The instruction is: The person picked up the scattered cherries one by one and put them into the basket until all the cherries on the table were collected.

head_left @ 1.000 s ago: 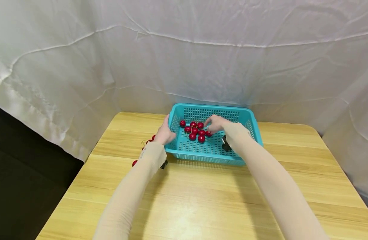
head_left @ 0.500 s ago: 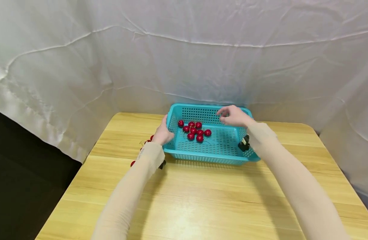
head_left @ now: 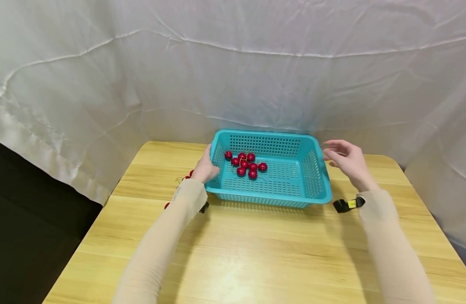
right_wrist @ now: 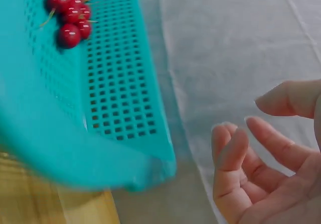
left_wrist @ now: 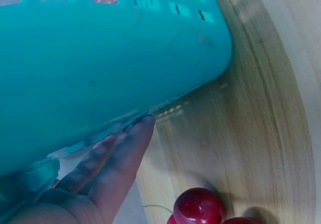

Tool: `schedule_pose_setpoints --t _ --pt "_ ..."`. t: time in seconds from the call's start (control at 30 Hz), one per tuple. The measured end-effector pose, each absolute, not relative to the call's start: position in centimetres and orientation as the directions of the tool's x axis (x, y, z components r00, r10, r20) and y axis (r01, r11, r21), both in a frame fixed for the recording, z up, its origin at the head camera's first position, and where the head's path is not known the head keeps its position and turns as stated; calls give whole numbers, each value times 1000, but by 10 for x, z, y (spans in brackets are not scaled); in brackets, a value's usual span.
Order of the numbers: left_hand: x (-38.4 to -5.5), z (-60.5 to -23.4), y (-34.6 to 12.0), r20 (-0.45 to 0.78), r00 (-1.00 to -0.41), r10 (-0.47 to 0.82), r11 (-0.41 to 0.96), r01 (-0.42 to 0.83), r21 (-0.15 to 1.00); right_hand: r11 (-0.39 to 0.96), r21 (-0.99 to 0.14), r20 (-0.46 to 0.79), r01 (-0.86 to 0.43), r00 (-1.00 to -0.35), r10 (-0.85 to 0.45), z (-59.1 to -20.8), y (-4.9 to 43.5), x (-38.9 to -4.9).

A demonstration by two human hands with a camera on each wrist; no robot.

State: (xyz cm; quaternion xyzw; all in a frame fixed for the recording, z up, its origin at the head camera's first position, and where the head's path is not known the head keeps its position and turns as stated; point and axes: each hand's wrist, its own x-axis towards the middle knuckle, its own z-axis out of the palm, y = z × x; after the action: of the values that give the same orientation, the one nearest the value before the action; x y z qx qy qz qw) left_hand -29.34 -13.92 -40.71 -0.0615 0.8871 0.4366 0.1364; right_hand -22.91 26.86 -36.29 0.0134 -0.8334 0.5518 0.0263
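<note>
A turquoise plastic basket (head_left: 271, 197) with slotted walls stands on the table. Several red cherries (head_left: 252, 166) with thin stems lie together in its left half. At the basket's left end, my left hand (head_left: 205, 169) holds the rim, thumb over the edge. The left wrist view shows fingers (left_wrist: 123, 158) of this hand stretched along the outside wall. My right hand (head_left: 348, 160) hovers just beyond the right end, its fingers loosely bent and nothing between them. More cherries (left_wrist: 199, 207) lie on the table beside the left hand, partly hidden by that arm.
The wooden table (head_left: 233, 253) extends around the basket on both sides and in front. A pale cloth curtain (head_left: 255, 84) hangs close behind the basket's back wall. A dark area (head_left: 31, 223) lies past the table's left edge.
My right hand has come up out of the basket and moved right, past its right end. The left hand keeps its place on the rim, and the cherries inside lie as before.
</note>
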Motion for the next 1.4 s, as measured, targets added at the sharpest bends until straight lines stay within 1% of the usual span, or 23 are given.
schedule_pose_setpoints --t 0.1,0.2,0.3,0.47,0.53,0.73,0.8,0.9,1.07,1.27,1.33,1.4 --pt "-293 -407 -139 -302 -953 14 613 -230 756 175 -984 46 -37 -998 49 -370 278 -212" --pt "-292 -407 -139 -309 -951 13 621 -235 748 -11 -1000 -2 1 -997 83 -382 282 -197" --pt "-292 -406 -140 -308 -951 13 622 -233 747 -56 -997 -67 61 -991 114 -397 280 -187" --pt "-292 -406 -141 -297 -955 14 618 -225 753 -7 -985 -174 174 -982 76 -411 272 -184" --pt "-292 -406 -142 -291 -956 21 620 -216 755 24 -980 -194 196 -979 62 -412 269 -186" --pt "-293 -407 -142 -274 -961 43 600 -195 776 55 -965 -254 255 -967 30 -413 260 -193" --pt "-294 -407 -142 -279 -959 44 591 -201 781 101 -959 -263 264 -965 20 -414 257 -197" --pt "-293 -407 -144 -296 -954 55 574 -212 791 163 -953 -257 257 -966 21 -417 254 -201" --pt "-293 -403 -150 -305 -945 115 515 -206 832 189 -958 -210 214 -977 39 -420 247 -204" --pt "-294 -388 -169 -318 -931 177 466 -205 861 235 -958 -159 167 -986 53 -424 245 -203" --pt "-294 -382 -179 -306 -933 188 442 -198 875 238 -957 -156 166 -986 60 -424 245 -202" --pt "-293 -376 -191 -267 -942 204 456 -150 877 244 -955 -159 170 -985 66 -423 245 -202"
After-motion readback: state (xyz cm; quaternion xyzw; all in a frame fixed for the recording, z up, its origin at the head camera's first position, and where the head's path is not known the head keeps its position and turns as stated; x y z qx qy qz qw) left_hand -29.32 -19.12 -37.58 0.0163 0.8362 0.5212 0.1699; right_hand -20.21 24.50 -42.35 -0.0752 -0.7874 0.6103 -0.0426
